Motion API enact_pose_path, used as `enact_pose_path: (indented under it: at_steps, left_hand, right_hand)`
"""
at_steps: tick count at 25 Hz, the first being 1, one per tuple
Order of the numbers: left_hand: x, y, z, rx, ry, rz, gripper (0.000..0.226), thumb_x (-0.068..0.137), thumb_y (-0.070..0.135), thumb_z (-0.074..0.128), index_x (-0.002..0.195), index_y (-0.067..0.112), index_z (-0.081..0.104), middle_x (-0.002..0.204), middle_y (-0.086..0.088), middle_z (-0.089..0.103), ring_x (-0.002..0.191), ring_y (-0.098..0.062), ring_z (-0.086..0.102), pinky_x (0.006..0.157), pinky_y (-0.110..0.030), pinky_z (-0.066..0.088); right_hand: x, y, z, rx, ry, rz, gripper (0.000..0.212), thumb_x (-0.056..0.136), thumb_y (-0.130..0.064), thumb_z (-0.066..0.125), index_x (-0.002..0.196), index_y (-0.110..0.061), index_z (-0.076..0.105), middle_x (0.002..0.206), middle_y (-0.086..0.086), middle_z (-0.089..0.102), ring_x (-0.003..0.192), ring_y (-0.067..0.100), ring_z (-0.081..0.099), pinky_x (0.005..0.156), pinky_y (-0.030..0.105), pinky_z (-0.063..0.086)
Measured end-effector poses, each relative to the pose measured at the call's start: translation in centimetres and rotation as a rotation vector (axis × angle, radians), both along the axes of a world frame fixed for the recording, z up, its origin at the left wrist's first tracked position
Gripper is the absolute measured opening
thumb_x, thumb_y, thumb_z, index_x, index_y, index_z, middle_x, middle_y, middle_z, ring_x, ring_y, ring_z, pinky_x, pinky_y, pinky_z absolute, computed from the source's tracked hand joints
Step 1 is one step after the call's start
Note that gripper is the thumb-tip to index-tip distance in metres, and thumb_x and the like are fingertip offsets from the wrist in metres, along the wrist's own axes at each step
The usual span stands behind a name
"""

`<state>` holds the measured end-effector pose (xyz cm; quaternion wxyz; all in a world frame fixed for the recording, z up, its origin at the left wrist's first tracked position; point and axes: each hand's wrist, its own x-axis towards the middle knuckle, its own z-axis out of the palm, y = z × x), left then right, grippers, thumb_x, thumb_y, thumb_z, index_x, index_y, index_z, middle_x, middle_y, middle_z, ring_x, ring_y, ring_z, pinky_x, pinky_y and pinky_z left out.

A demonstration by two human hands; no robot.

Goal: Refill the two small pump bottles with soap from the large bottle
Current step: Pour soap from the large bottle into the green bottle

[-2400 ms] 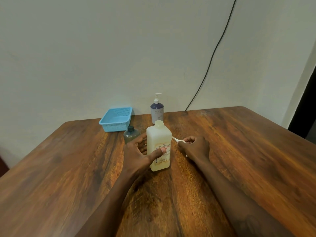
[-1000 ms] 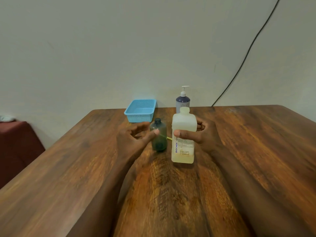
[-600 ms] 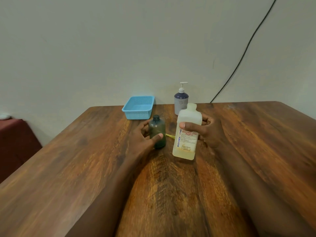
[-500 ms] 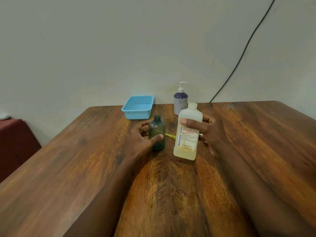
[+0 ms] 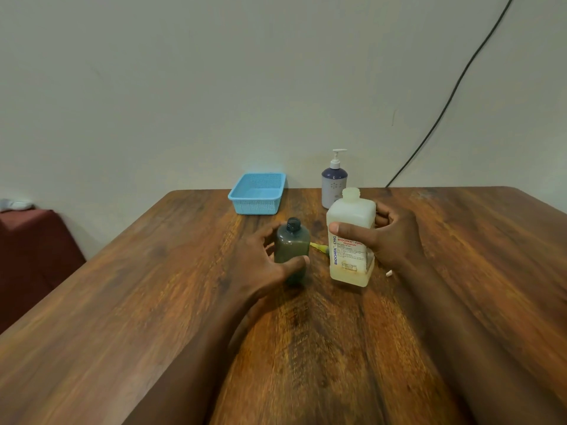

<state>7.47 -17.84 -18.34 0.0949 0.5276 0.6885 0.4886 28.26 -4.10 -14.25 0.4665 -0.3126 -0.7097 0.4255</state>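
My right hand [image 5: 395, 240] grips the large white soap bottle [image 5: 351, 216], uncapped, tilted slightly and lifted just off the wooden table [image 5: 153, 302]. My left hand [image 5: 260, 265] wraps around the small dark green bottle [image 5: 292, 243], which stands upright with its neck open and no pump. A second small bottle [image 5: 333, 182], purple and white with its white pump fitted, stands behind near the wall. A thin yellowish pump tube [image 5: 318, 247] lies on the table between the two held bottles.
A light blue plastic basket [image 5: 257, 194] sits at the table's back edge, left of the pump bottle. A small white piece [image 5: 388, 273] lies by my right wrist. A dark red piece of furniture [image 5: 33, 256] stands left of the table. A black cable [image 5: 454, 90] runs down the wall.
The large bottle passed from my left hand to my right hand, which set down a pump part and lifted the bottle. My left hand moved to the small green bottle and closed around it.
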Motion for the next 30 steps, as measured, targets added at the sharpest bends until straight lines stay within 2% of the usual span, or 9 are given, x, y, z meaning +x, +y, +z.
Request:
enact_pose_path:
  at_steps: [2,4,8,11,17,21,24,27,30]
  left_hand:
    - [0.7,0.0,0.2,0.030,0.014,-0.036,0.080,0.071,0.052,0.089,0.142,0.042,0.051,0.135,0.013,0.065,0.120,-0.009,0.063,0.096,-0.021,0.054]
    - [1.2,-0.1,0.4,0.068,-0.002,-0.042,0.081,0.072,0.046,0.093,0.143,0.033,0.056,0.134,0.012,0.067,0.117,-0.004,0.065,0.090,-0.013,0.055]
    - [1.9,-0.3,1.1,0.161,-0.010,-0.008,0.089,0.064,0.070,0.087,0.141,0.033,0.061,0.129,0.014,0.071,0.112,-0.002,0.069,0.089,-0.029,0.063]
    - [2.1,-0.5,1.9,0.192,0.059,0.046,0.093,0.063,0.084,0.079,0.142,0.039,0.060,0.128,0.018,0.070,0.110,0.001,0.068,0.085,-0.030,0.064]
    - [2.8,-1.1,3.2,0.341,0.093,0.059,0.089,0.069,0.076,0.080,0.144,0.034,0.059,0.130,0.017,0.069,0.112,-0.002,0.068,0.085,-0.029,0.064]
    - [3.0,-1.0,3.2,0.318,0.090,0.046,0.093,0.067,0.078,0.080,0.147,0.037,0.056,0.134,0.017,0.067,0.117,-0.003,0.067,0.086,-0.029,0.064]
    - [2.7,-0.9,2.9,0.296,0.076,0.055,0.095,0.066,0.082,0.079,0.147,0.036,0.057,0.133,0.015,0.068,0.116,-0.005,0.068,0.084,-0.032,0.065]
    - [2.5,-0.7,2.8,0.290,0.074,0.069,0.094,0.067,0.079,0.081,0.147,0.037,0.057,0.133,0.016,0.069,0.116,-0.004,0.068,0.084,-0.031,0.065]
    - [2.5,-0.7,3.1,0.311,0.073,0.092,0.091,0.068,0.075,0.082,0.146,0.034,0.059,0.131,0.014,0.070,0.114,-0.003,0.069,0.083,-0.027,0.064]
  right_hand:
    - [0.1,0.0,0.0,0.063,-0.034,-0.027,0.079,0.049,-0.061,0.088,0.118,-0.028,0.069,0.113,-0.008,0.075,0.097,0.008,0.074,0.076,0.035,0.065]
    - [0.0,0.0,0.0,0.145,-0.082,-0.054,0.081,0.052,-0.062,0.087,0.122,-0.025,0.068,0.115,-0.007,0.073,0.098,0.009,0.072,0.075,0.029,0.062]
    - [0.0,0.1,-0.1,0.368,-0.185,-0.162,0.081,0.060,-0.063,0.089,0.126,-0.023,0.067,0.119,-0.003,0.072,0.098,0.014,0.070,0.077,0.031,0.063]
    - [0.3,0.6,1.1,0.529,-0.222,-0.210,0.084,0.058,-0.074,0.084,0.123,-0.024,0.069,0.112,-0.003,0.074,0.093,0.016,0.069,0.072,0.036,0.063]
    - [1.1,1.3,2.7,0.714,-0.312,-0.241,0.092,0.063,-0.086,0.065,0.132,-0.025,0.064,0.115,0.002,0.073,0.090,0.021,0.068,0.074,0.039,0.061]
    - [0.8,1.5,3.3,0.792,-0.317,-0.217,0.086,0.066,-0.085,0.062,0.129,-0.026,0.065,0.108,0.002,0.075,0.081,0.016,0.064,0.068,0.028,0.053]
    - [0.3,1.5,3.8,0.798,-0.260,-0.162,0.091,0.070,-0.093,0.051,0.129,-0.023,0.064,0.107,0.007,0.074,0.081,0.017,0.061,0.070,0.033,0.055]
    - [0.0,1.4,4.6,0.855,-0.294,-0.178,0.086,0.068,-0.084,0.060,0.131,-0.024,0.064,0.108,0.005,0.075,0.081,0.020,0.068,0.071,0.038,0.061]
    - [-0.4,1.4,5.2,0.898,-0.310,-0.190,0.084,0.069,-0.078,0.066,0.130,-0.021,0.065,0.107,0.006,0.075,0.081,0.018,0.068,0.072,0.030,0.057]
